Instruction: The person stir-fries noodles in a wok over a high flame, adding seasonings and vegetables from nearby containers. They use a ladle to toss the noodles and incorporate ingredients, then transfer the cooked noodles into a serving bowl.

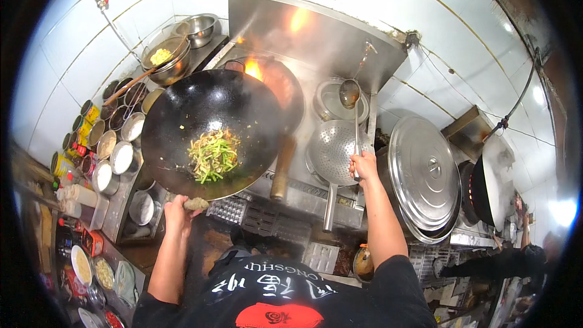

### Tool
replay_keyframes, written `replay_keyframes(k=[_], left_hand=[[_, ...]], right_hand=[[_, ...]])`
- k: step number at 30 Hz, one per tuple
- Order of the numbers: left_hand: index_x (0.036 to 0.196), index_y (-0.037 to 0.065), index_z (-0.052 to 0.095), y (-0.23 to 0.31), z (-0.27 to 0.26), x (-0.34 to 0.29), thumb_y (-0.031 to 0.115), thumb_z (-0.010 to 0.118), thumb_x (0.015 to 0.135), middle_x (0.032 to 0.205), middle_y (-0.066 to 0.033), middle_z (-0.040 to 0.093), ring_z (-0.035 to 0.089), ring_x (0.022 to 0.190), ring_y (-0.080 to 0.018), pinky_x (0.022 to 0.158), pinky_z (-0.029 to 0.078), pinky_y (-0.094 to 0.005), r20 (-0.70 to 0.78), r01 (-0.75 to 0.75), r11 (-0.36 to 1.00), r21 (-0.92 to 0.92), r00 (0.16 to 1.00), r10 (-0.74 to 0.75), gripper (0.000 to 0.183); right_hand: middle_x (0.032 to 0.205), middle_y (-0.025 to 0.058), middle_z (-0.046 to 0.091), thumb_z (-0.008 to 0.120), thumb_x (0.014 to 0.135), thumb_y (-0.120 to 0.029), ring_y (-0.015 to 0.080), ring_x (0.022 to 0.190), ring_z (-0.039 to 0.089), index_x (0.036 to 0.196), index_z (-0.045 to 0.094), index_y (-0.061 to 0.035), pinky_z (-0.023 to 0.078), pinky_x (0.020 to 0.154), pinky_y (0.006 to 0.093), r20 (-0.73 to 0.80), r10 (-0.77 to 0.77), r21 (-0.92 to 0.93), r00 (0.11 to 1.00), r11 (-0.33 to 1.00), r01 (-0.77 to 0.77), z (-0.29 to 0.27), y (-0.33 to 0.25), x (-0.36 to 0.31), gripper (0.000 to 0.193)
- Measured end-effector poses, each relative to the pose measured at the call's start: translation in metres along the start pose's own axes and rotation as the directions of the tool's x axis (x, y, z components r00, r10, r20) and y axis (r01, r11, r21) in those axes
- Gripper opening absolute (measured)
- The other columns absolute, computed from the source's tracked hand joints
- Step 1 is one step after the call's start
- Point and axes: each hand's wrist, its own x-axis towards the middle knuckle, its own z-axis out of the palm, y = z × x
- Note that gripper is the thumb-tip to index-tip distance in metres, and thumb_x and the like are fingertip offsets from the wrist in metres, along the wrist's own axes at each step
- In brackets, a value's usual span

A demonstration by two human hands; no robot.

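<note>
My left hand (178, 214) is closed on the near edge of a large black wok (206, 100), where a greyish wad of cloth (196, 204) shows beside the fingers. The wok sits to the left of the burner, off its ring. In its lower part lies a heap of green and brown stir-fried strips (214, 155). My right hand (364, 167) grips the handle of a ladle (350, 93), whose bowl points away from me over a metal pot (331, 100). A perforated strainer (334, 149) lies just left of the ladle's handle.
Flame (253, 68) rises at the burner (285, 94) behind the wok. Seasoning bowls (122, 157) crowd the left shelf, with metal basins (170, 64) beyond. A lidded stockpot (425, 173) stands at right, near another wok (495, 182). At far right a person's dark sleeve (492, 265) shows.
</note>
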Motion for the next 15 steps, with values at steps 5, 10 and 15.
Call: replay_keyframes(k=[5,10,15], left_hand=[[0.086,-0.004,0.059,0.034,0.053,0.036,0.013,0.056,0.086,0.082,-0.0133,0.064,0.067,0.070,-0.0248,0.059,0.060,-0.0359,0.096,-0.038,0.999,-0.001,0.995,0.038,0.018],[0.083,-0.007,0.060,0.041,0.107,0.122,0.010,0.055,0.086,0.083,-0.0149,0.065,0.068,0.072,-0.0242,0.057,0.059,-0.0344,0.122,-0.062,0.998,-0.010,0.991,0.063,0.019],[0.074,-0.007,0.061,0.031,0.164,0.196,0.009,0.054,0.084,0.070,-0.0145,0.067,0.064,0.052,-0.0226,0.050,0.054,-0.0306,0.144,-0.106,0.993,0.060,0.985,0.096,0.020]], right_hand=[[0.062,0.0043,0.052,0.056,0.088,-0.005,0.0131,0.041,0.046,0.080,0.052,-0.0036,0.038,0.037,0.0297,-0.001,0.062,0.007,0.998,0.998,-0.062,0.023,-0.007,0.035,0.009],[0.062,-0.0016,0.046,0.056,0.093,-0.013,0.0070,0.045,0.042,0.100,0.051,-0.0054,0.034,0.038,0.0245,0.075,0.208,0.399,0.975,0.890,-0.220,0.057,-0.012,0.011,0.011],[0.063,-0.0022,0.045,0.062,0.092,-0.018,0.0060,0.044,0.037,0.108,0.056,-0.0053,0.029,0.036,0.0237,0.120,0.113,0.632,0.986,0.757,-0.164,0.067,-0.027,-0.068,0.021]])
